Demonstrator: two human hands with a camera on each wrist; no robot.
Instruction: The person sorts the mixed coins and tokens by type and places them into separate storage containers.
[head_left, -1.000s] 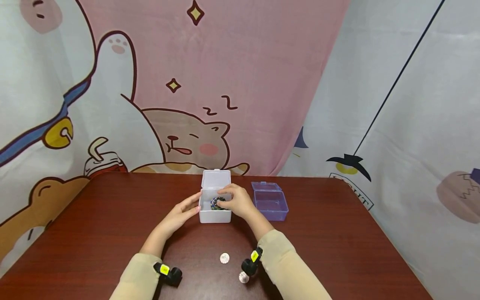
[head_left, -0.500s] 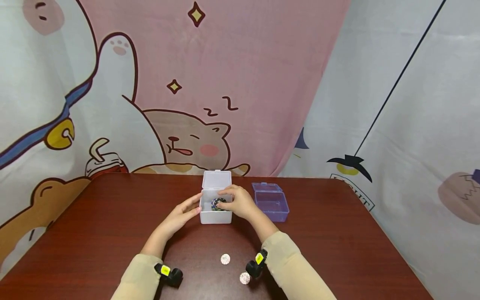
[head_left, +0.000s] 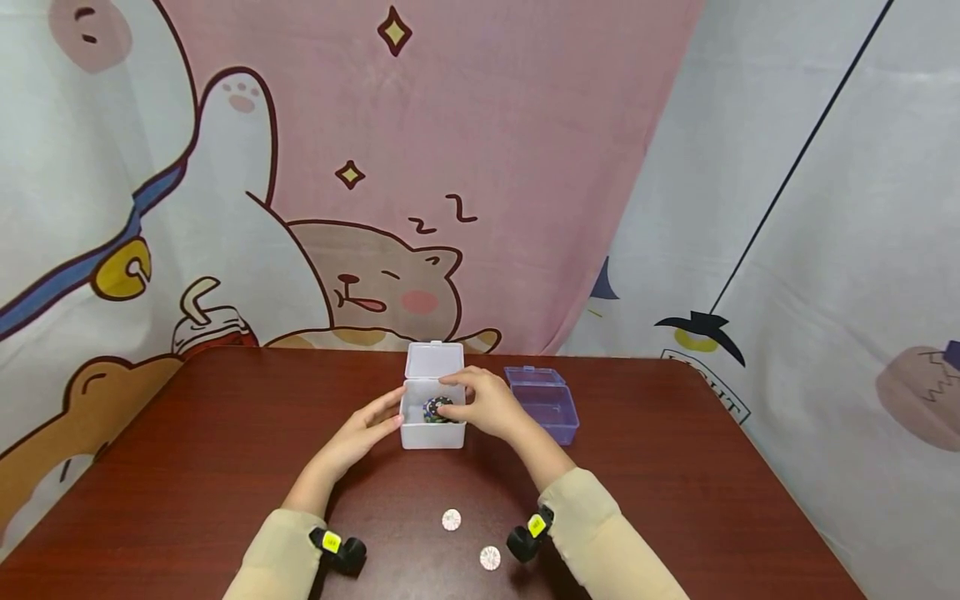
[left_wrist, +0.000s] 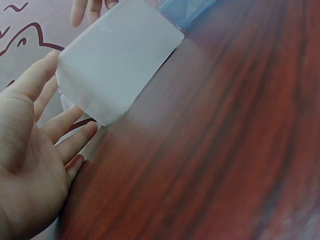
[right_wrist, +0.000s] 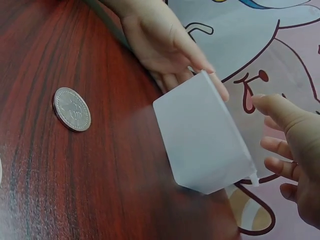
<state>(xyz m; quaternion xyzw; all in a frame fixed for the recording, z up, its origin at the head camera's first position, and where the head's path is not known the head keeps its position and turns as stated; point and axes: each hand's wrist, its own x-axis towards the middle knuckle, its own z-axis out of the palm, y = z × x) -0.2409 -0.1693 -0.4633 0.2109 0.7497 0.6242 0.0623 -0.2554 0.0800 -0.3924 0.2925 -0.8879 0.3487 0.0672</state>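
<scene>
A white lidded box (head_left: 432, 436) stands on the table with its lid raised. Inside it lie several dark poker chips (head_left: 431, 408), partly covered by my right hand. That right hand (head_left: 487, 403) reaches over the box from the right, its thumb tip overlapping the chips in the head view. Its fingers are loosely bent, and the right wrist view shows nothing between thumb and fingers (right_wrist: 277, 146). My left hand (head_left: 360, 435) steadies the box's left side, fingers extended, fingertips at the wall; the left wrist view shows its spread fingers (left_wrist: 72, 141) against the white plastic.
A clear purple box (head_left: 547, 408), lid open, stands just right of the white one. Two silver coins lie nearer me, one (head_left: 451, 519) close to the middle and another (head_left: 490, 557) beside my right wrist camera. A printed cloth (head_left: 525, 167) hangs behind the table (head_left: 225, 467).
My right forearm and wrist have swung a little to the right, uncovering more of the nearer coin. The right fingers stay over the chips, and the left hand keeps its place at the box.
</scene>
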